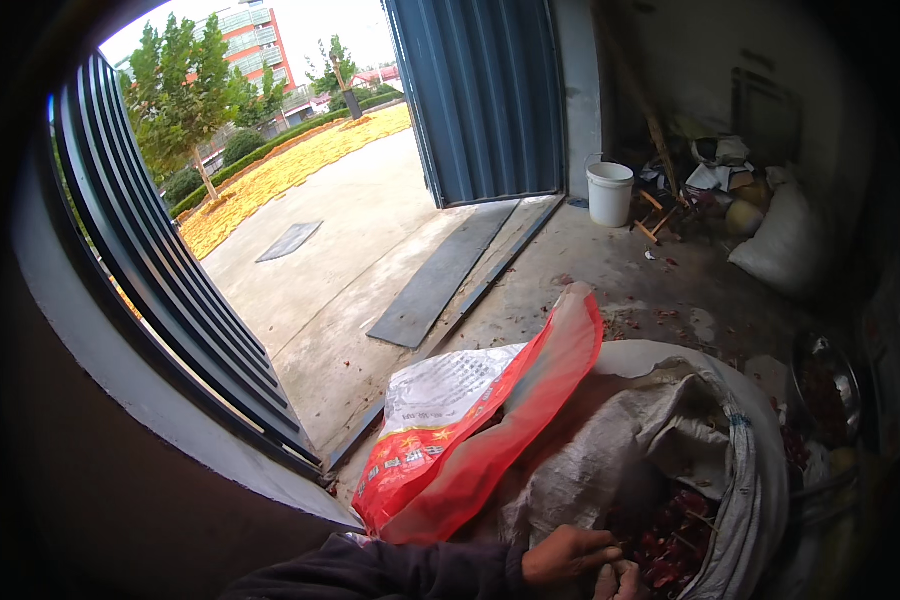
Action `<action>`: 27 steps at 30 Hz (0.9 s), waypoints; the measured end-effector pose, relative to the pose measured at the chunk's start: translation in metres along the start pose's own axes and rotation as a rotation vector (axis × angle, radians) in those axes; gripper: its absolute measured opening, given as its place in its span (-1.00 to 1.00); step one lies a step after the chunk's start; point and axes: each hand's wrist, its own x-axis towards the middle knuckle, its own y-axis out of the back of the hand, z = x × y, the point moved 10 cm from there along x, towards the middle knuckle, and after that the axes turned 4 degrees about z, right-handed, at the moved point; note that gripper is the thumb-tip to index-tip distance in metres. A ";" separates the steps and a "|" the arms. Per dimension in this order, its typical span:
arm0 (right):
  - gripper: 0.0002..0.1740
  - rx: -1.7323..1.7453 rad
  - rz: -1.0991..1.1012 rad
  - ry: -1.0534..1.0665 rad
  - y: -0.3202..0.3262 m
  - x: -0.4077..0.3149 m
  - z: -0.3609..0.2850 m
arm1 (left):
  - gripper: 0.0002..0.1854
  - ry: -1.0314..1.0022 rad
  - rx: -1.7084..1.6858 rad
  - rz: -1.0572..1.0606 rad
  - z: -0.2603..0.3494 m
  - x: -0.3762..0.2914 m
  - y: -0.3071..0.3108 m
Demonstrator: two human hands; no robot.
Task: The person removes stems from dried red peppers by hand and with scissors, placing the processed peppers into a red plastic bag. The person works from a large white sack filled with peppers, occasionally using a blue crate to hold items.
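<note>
A large white woven sack stands before me with its mouth folded open. Inside it lie dark red dried chilli peppers, some with pale stems. My left hand, coming from a dark sleeve, is over the near side of the sack's mouth, its fingers bent. Right against its fingertips is my right hand, cut off by the lower picture edge. Whether anything small is pinched between the fingers cannot be told. A red and white printed plastic bag, bearing writing, drapes beside the sack on the left.
A barred metal gate and a blue metal door flank the doorway, with a raised sill across it. At right are a metal bowl, a white bucket and a full sack. Yellow corn covers ground outside.
</note>
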 end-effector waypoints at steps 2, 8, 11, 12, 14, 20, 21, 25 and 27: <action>-0.73 0.118 0.023 -0.156 0.007 0.001 0.011 | -0.71 0.034 0.045 -0.017 -0.012 -0.001 -0.001; -0.68 -0.122 -0.123 0.183 -0.009 0.004 -0.012 | -0.70 -0.056 0.083 0.067 -0.021 -0.002 0.001; -0.67 -0.163 -0.134 0.249 -0.021 -0.005 -0.010 | -0.69 0.053 -0.159 0.116 -0.030 -0.005 0.005; -0.66 -0.171 -0.117 0.258 -0.021 -0.008 -0.008 | -0.67 0.013 -0.216 0.129 -0.024 -0.005 0.007; -0.60 -0.165 -0.074 0.296 -0.019 -0.011 -0.008 | -0.67 -0.026 -0.253 0.098 -0.014 -0.005 0.002; -0.58 -0.141 0.046 0.268 -0.011 -0.009 -0.003 | -0.62 -0.143 -0.364 0.138 0.011 0.003 -0.003; -0.58 -0.134 0.065 0.240 -0.009 -0.010 0.001 | -0.57 -0.158 -0.330 0.111 0.013 0.004 -0.006; -0.57 -0.104 0.122 0.162 -0.008 -0.011 0.014 | -0.49 -0.128 -0.472 -0.026 0.014 0.000 -0.024; -0.56 -0.096 0.139 0.145 -0.004 -0.011 0.016 | -0.53 -0.110 -0.415 -0.033 0.012 -0.002 -0.027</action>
